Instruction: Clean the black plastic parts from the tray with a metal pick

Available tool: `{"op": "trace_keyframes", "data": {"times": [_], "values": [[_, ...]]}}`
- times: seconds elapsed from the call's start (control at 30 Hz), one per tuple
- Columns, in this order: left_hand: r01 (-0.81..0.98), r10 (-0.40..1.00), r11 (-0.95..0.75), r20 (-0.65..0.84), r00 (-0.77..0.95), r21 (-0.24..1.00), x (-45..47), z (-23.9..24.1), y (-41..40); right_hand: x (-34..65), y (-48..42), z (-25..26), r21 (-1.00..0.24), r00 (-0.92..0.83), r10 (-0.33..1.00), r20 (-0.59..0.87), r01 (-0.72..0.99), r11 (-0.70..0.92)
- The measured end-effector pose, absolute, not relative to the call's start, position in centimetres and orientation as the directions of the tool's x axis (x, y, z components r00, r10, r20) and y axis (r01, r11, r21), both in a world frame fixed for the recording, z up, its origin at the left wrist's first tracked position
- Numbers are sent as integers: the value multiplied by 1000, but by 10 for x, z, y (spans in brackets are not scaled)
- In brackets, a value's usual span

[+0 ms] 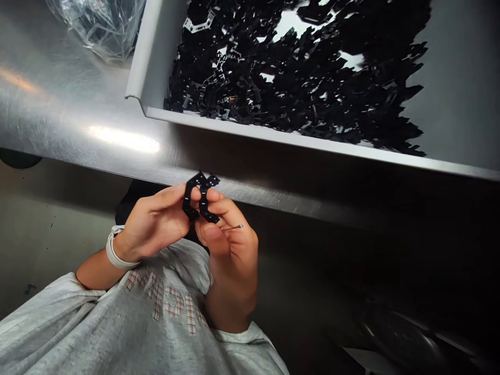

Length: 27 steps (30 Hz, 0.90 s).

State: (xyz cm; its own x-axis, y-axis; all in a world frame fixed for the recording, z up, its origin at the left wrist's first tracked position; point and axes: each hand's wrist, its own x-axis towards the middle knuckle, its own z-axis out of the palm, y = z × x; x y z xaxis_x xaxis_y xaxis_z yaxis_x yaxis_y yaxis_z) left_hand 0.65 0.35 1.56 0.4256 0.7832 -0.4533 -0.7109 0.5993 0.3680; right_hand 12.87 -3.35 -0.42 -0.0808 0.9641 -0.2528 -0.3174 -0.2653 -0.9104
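Close to the table's front edge, my left hand [160,221] pinches a black C-shaped bracket [188,198] with small holes along it. A second black bracket [204,200] of similar shape stands right beside the first, between the fingers of both hands. My right hand [230,234] is closed around that second bracket's lower side. Out of the right hand's grip sticks a thin metal rod [233,227] with a small rounded tip; its other end is hidden by the fingers. Whether the two brackets touch or are joined, I cannot tell.
A large white tray [273,134] heaped with many black brackets [304,78] stands on the steel table [66,114] beyond my hands. To its left lies a clear plastic bag [107,23]. At the lower right, dark shapes are too dim to name.
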Motion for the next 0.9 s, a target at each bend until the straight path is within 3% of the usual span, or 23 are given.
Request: {"op": "trace_keyframes", "data": {"times": [0.4,0.6,0.9], "values": [[-678,799,593,-422,428,436,3,18,-1,134,-34,-3,-979,0,992,-129,-159,-128],[-647,819,574,-368,442,501,-1,19,-1,138,-21,9,-975,142,985,-101,-211,-70],[-549,792,604,-359,494,577,-3,17,-1,145,-2,24,-975,46,987,-157,-165,-147]]}}
